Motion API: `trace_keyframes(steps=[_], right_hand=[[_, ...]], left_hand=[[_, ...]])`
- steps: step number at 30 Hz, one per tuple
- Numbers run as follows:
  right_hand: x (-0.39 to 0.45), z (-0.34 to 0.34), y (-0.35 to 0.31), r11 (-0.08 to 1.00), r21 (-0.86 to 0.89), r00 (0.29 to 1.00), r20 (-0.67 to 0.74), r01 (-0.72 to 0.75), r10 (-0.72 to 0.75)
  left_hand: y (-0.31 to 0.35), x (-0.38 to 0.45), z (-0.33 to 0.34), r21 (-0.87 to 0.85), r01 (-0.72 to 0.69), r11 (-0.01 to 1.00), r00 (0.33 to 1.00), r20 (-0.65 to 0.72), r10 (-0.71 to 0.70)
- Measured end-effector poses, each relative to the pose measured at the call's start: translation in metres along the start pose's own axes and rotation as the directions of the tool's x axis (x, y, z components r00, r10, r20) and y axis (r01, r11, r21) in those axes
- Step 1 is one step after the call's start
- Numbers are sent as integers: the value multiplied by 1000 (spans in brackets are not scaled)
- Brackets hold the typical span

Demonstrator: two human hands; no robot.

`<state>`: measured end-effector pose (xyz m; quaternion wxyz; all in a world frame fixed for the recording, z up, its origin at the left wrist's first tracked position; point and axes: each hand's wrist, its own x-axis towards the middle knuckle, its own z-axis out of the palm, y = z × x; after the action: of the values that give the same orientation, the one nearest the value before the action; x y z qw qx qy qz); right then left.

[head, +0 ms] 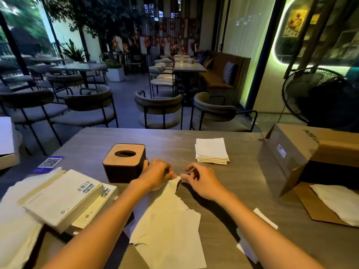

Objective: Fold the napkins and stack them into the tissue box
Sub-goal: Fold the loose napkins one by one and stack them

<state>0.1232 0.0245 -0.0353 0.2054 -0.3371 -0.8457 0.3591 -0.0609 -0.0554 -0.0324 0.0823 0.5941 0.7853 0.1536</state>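
Observation:
A dark tissue box (124,164) with a wooden lid and an oval slot stands on the table at centre left. A loose white napkin (167,216) lies spread in front of me, its far corner lifted. My left hand (157,175) pinches that corner just right of the box. Beside the same corner, my right hand (202,181) has its thumb and forefinger nearly closed at the napkin's tip; whether they grip it is unclear. A neat stack of folded napkins (211,151) sits at the back right.
Flat white packages (64,200) and loose napkins lie at the left. An open cardboard box (303,152) on its side stands at the right, a napkin (338,200) on its flap. Small paper scraps (248,247) lie near my right forearm. Chairs stand beyond the table's far edge.

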Motion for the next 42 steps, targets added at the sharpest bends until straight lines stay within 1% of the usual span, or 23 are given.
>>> trace_keyframes(steps=[2,4,5,7,9,10,12,13,15,16,18,20,22,27,32,37,39,42], right_hand=[[-4,5,-2,999,39,999,13,-31,30],[-7,8,-4,997,50,998,27,-60,58],[-8,8,-5,998,40,998,24,-51,50],[-9,6,-6,999,45,1000,-8,15,-15],[-9,0,-8,991,96,995,-53,91,-86],[-9,-6,-9,986,120,992,-75,113,-104],[-10,-19,-12,979,149,985,-124,140,-122],[-9,-27,-11,976,156,981,-145,153,-131],[-8,-42,-9,972,157,972,-185,176,-147],[-8,-50,-7,972,150,968,-202,180,-148],[-6,-63,-2,975,143,965,-225,171,-136],[-4,-74,5,980,125,963,-239,156,-123],[-1,-83,14,986,110,959,-267,127,-93],[15,-91,44,984,177,937,-345,15,48],[44,-91,74,982,188,911,-399,-28,103],[80,-94,103,982,177,921,-368,-65,127],[94,-95,111,985,158,918,-376,-69,125],[110,-94,122,990,117,907,-404,-79,120]], left_hand=[[7,-6,-4,-150,-57,987,996,-70,47],[13,-9,-7,-283,-103,954,988,-137,67],[14,-9,-8,-350,-123,929,984,-164,69],[14,-8,-12,-464,-161,871,977,-201,73],[13,-7,-15,-495,-200,845,967,-238,90],[12,-6,-17,-486,-204,850,964,-252,87],[12,-5,-18,-477,-168,863,959,-282,31],[12,-3,-18,-512,-131,849,958,-286,-25],[14,1,-18,-646,-73,760,967,-231,-104],[15,5,-16,-702,-60,709,977,-188,-103],[21,9,-13,-745,-62,664,989,-136,-59],[29,13,-8,-766,-76,638,990,-133,-42],[38,19,-3,-783,-83,616,987,-149,-56],[58,45,10,-791,-71,608,982,-161,-95],[60,80,34,-794,-49,606,979,-159,-129],[53,120,53,-737,-54,674,969,-200,-142],[54,134,57,-678,-61,732,961,-238,-141],[58,147,58,-571,-90,816,953,-288,-97]])
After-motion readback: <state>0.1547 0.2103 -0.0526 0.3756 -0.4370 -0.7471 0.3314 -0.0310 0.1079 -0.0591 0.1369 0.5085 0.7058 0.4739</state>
